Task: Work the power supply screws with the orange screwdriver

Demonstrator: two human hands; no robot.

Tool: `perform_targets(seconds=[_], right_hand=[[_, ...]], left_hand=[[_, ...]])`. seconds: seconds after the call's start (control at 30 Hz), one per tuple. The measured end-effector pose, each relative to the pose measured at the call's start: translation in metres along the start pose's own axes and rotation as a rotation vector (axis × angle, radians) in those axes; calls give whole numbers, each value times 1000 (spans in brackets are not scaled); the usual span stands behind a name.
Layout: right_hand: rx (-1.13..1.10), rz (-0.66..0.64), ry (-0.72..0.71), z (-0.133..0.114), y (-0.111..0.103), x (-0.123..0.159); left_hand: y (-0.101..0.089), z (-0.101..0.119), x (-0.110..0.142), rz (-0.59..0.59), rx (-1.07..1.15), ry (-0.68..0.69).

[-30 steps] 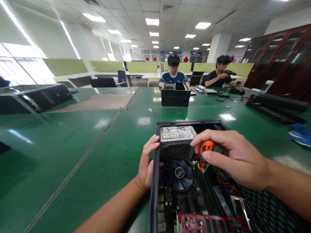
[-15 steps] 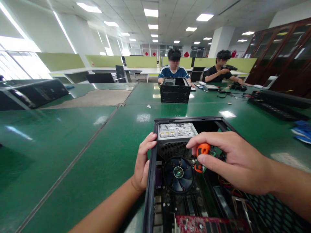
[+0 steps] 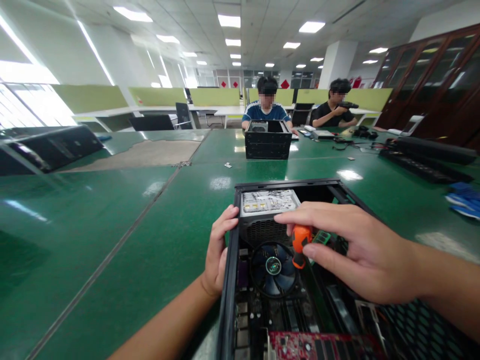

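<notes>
An open black computer case (image 3: 227,280) lies on the green table (image 3: 112,240) in front of me. My left hand (image 3: 217,255) grips its left wall, fingers curled over the rim. My right hand (image 3: 356,250) is closed round an orange-handled screwdriver (image 3: 300,242), held upright just right of the blue CPU fan (image 3: 273,267). Behind the fan sits the grey power supply (image 3: 268,212). A green memory stick (image 3: 321,237) shows under my right fingers. A red card (image 3: 322,345) lies at the near end of the case.
A second black case (image 3: 267,140) stands further back, with two seated people behind it. Black panels (image 3: 427,160) and cables lie at the right, blue items (image 3: 463,200) at the far right edge. Another dark case (image 3: 48,147) rests at the left.
My right hand has carried the screwdriver slightly left, closer to the fan. The left hand keeps its hold on the case wall. The view has shifted a little.
</notes>
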State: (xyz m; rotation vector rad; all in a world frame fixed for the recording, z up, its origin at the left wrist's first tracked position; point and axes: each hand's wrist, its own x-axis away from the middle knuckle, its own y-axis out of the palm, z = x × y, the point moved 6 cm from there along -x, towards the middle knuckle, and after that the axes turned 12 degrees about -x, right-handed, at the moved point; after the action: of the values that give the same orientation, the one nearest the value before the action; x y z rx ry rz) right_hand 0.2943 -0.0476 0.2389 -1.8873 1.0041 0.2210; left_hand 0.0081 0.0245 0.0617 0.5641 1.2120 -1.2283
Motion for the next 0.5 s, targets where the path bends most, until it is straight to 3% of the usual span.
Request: perform_targets(seconds=[0.2,0.33,0.5], right_hand=[[-3,55,179,8,-5,-4],[-15,82,219,12,-8,-5],[74,249,251,16,-20,-1]], left_hand=[[-1,-2,1,11,-24,-17],[-2,-6,3,10,-18,-41],[-3,-6,2,23,-8,-53]])
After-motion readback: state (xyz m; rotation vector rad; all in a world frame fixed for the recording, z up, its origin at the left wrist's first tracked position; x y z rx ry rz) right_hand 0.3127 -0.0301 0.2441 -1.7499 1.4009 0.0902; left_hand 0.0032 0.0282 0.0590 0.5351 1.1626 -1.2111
